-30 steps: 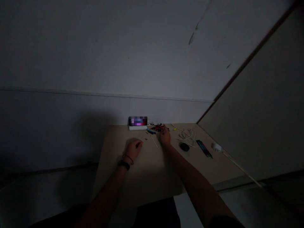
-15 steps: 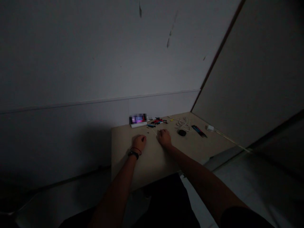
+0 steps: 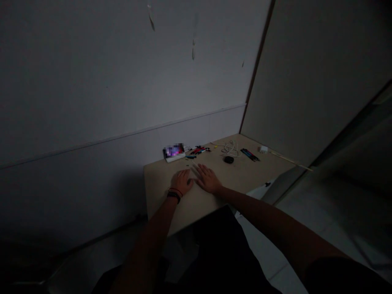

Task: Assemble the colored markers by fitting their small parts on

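Beige laminate tabletop (image 3: 245, 163), seen from the near side. Left hand (image 3: 182, 182) lies palm-down, fingers loosely together; right hand (image 3: 208, 179) lies palm-down, fingers spread; neither pinches anything. Thin pale stick (image 3: 193, 162) lies just beyond the fingertips, toward the far edge: probably light and stiff, best pinched mid-shaft.

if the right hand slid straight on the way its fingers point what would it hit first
Probably the thin pale stick lying on the tabletop just past the fingertips of the right hand, though the dim view makes the exact line hard to judge.
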`<control>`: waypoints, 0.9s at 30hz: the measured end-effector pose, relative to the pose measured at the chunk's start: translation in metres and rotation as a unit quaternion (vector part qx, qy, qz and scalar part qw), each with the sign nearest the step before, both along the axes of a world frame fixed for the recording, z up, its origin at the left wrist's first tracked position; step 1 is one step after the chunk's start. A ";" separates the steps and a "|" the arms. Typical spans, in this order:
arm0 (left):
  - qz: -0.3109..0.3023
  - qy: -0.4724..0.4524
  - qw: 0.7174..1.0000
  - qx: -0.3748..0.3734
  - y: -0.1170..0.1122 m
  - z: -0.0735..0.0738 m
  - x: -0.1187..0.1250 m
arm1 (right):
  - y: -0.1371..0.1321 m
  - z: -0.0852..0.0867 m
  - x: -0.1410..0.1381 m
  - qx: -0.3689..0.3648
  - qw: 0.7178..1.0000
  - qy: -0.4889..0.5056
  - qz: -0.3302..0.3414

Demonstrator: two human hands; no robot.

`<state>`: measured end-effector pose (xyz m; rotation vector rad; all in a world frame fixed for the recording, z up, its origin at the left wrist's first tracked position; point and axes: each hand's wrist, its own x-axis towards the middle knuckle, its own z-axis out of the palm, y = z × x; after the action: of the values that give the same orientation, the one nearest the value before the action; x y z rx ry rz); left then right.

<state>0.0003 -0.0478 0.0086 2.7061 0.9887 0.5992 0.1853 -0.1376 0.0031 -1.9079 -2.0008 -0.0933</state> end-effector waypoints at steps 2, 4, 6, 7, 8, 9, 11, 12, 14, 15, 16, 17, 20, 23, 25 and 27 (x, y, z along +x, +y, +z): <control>-0.038 0.020 0.999 0.022 -0.005 -0.002 -0.004 | -0.010 -0.001 -0.003 -0.004 0.998 -0.009 0.054; -0.080 0.050 0.995 0.040 -0.009 -0.004 -0.009 | -0.018 -0.003 -0.006 -0.016 0.995 -0.015 0.098; -0.107 0.082 0.990 0.043 -0.012 -0.007 -0.015 | -0.023 -0.005 -0.008 -0.033 0.991 -0.017 0.127; -0.117 0.097 0.987 0.043 -0.013 -0.007 -0.018 | -0.026 -0.006 -0.009 -0.043 0.990 -0.017 0.135; -0.126 0.111 0.985 0.043 -0.014 -0.008 -0.020 | -0.027 -0.006 -0.010 -0.053 0.989 -0.016 0.140; -0.133 0.124 0.982 0.044 -0.014 -0.008 -0.023 | -0.029 -0.007 -0.010 -0.062 0.988 -0.014 0.141; -0.150 0.145 0.977 0.047 -0.016 -0.008 -0.028 | -0.030 -0.007 -0.011 -0.077 0.987 -0.009 0.143; -0.157 0.155 0.974 0.049 -0.016 -0.007 -0.031 | -0.029 -0.007 -0.012 -0.083 0.986 -0.006 0.144; -0.165 0.171 0.970 0.050 -0.017 -0.006 -0.035 | -0.028 -0.007 -0.012 -0.093 0.985 0.001 0.146; -0.167 0.177 0.969 0.049 -0.017 -0.005 -0.037 | -0.028 -0.007 -0.012 -0.097 0.984 0.004 0.147; -0.167 0.182 0.968 0.048 -0.017 -0.005 -0.038 | -0.027 -0.008 -0.012 -0.099 0.984 0.009 0.146; -0.166 0.185 0.967 0.047 -0.016 -0.004 -0.039 | -0.027 -0.009 -0.012 -0.098 0.984 0.013 0.146; -0.167 0.187 0.967 0.044 -0.014 -0.003 -0.038 | -0.025 -0.013 -0.011 -0.081 0.986 0.020 0.144; -0.178 0.201 0.962 0.053 -0.008 -0.002 -0.034 | -0.024 -0.017 -0.011 -0.077 0.988 0.006 0.135; -0.180 0.219 0.957 0.066 -0.003 0.000 -0.030 | -0.022 -0.018 -0.011 -0.082 0.988 -0.011 0.127; -0.179 0.236 0.952 0.075 0.002 0.001 -0.026 | -0.020 -0.019 -0.011 -0.085 0.989 -0.023 0.120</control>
<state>-0.0253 -0.0457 0.0096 3.1326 0.5167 -0.0496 0.1745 -0.1574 -0.0155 -1.7575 -2.3195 0.0998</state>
